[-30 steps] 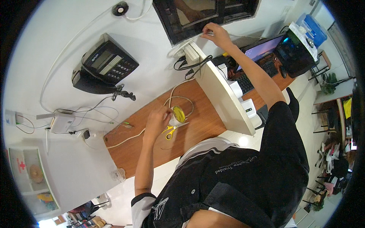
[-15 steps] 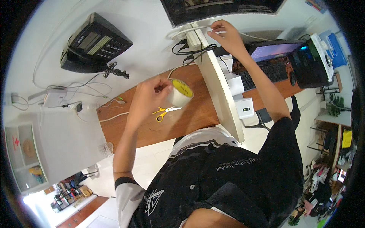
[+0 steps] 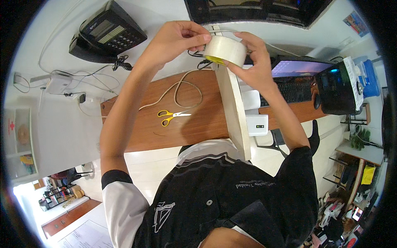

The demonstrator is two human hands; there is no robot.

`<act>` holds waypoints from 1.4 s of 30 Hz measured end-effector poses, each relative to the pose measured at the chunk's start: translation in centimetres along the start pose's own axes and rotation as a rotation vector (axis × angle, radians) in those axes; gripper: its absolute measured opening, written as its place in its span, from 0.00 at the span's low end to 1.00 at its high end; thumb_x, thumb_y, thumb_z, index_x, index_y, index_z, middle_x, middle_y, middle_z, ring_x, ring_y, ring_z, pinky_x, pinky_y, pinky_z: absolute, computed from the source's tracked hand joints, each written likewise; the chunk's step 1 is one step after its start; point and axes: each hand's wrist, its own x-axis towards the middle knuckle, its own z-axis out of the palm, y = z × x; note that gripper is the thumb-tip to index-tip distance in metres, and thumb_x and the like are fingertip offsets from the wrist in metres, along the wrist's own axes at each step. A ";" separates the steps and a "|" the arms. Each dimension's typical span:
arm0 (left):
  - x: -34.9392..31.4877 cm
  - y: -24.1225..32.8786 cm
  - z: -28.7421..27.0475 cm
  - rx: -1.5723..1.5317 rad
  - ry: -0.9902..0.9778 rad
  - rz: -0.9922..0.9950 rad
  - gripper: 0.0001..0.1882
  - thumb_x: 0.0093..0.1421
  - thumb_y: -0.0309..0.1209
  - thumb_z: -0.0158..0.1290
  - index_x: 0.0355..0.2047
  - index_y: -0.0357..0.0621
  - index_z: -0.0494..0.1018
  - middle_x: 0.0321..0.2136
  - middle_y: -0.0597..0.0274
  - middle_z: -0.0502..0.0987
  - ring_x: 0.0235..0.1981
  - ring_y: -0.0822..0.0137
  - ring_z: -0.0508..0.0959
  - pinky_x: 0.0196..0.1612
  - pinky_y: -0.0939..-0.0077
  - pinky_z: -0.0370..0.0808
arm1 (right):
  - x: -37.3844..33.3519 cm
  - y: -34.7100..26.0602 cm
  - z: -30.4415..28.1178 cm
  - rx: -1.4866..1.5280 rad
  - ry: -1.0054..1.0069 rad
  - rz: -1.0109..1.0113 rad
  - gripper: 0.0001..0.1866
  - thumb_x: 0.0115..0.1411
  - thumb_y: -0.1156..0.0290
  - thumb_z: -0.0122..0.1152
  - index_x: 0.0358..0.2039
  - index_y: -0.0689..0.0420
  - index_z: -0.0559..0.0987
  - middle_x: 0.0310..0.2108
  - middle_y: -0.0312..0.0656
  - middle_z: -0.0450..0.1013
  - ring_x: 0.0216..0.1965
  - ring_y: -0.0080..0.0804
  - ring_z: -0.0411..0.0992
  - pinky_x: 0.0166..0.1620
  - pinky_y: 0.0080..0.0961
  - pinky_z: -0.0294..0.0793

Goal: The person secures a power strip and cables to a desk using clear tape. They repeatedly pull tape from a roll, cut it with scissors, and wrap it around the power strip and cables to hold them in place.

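A wide roll of clear packing tape (image 3: pixel 226 50) with a yellow inner core is up over the top of the white divider. My right hand (image 3: pixel 257 62) is closed around its right side, thumb at the lower rim and fingers above. On the other side my left hand (image 3: pixel 182 39) is closed, thumb and forefinger pinched at the roll's upper left edge; whether a loose end of tape is between them is too small to tell. A pale cable (image 3: pixel 223 30) runs just behind the roll. Yellow-handled scissors (image 3: pixel 173 117) lie apart on the brown desk (image 3: pixel 165 138).
The white divider (image 3: pixel 233 111) splits the desk. A beige cable (image 3: pixel 200 97) loops on its left part. A black telephone (image 3: pixel 108 35) hangs on the wall at far left. Right of the divider are a white box-shaped device (image 3: pixel 257 125), a keyboard (image 3: pixel 293 90) and a monitor (image 3: pixel 300 68).
The tape roll has gone up and right from my left hand into my right hand's grip. My left hand has risen to its edge. The beige cable now loops on the desk.
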 end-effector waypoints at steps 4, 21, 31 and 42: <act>0.6 -2.1 0.4 -0.184 -0.005 -0.093 0.18 0.64 0.40 0.66 0.46 0.39 0.81 0.34 0.67 0.81 0.34 0.76 0.78 0.44 0.81 0.77 | 2.8 -0.7 -2.6 -0.170 -0.162 -0.137 0.36 0.46 0.73 0.76 0.58 0.51 0.75 0.45 0.48 0.80 0.45 0.46 0.80 0.50 0.37 0.79; 0.7 -7.0 -0.5 -0.350 0.214 -0.117 0.17 0.65 0.37 0.65 0.45 0.34 0.81 0.33 0.66 0.80 0.34 0.75 0.78 0.43 0.78 0.77 | 5.5 2.8 -4.9 -0.497 -0.387 0.077 0.30 0.50 0.71 0.74 0.54 0.52 0.72 0.46 0.51 0.78 0.48 0.58 0.77 0.50 0.43 0.78; -7.0 2.2 -4.9 0.216 0.388 0.148 0.14 0.64 0.39 0.66 0.40 0.41 0.80 0.32 0.69 0.81 0.32 0.78 0.78 0.38 0.81 0.75 | 4.6 -3.6 -6.1 -0.143 -0.501 0.160 0.33 0.54 0.59 0.75 0.60 0.53 0.76 0.52 0.49 0.78 0.51 0.43 0.77 0.55 0.38 0.76; -14.0 18.5 -7.2 0.858 0.218 0.308 0.10 0.64 0.35 0.63 0.38 0.41 0.80 0.30 0.67 0.80 0.31 0.74 0.77 0.36 0.79 0.72 | 2.9 -8.7 2.6 0.211 -0.616 0.307 0.31 0.53 0.64 0.79 0.55 0.54 0.74 0.54 0.43 0.70 0.60 0.37 0.69 0.63 0.38 0.69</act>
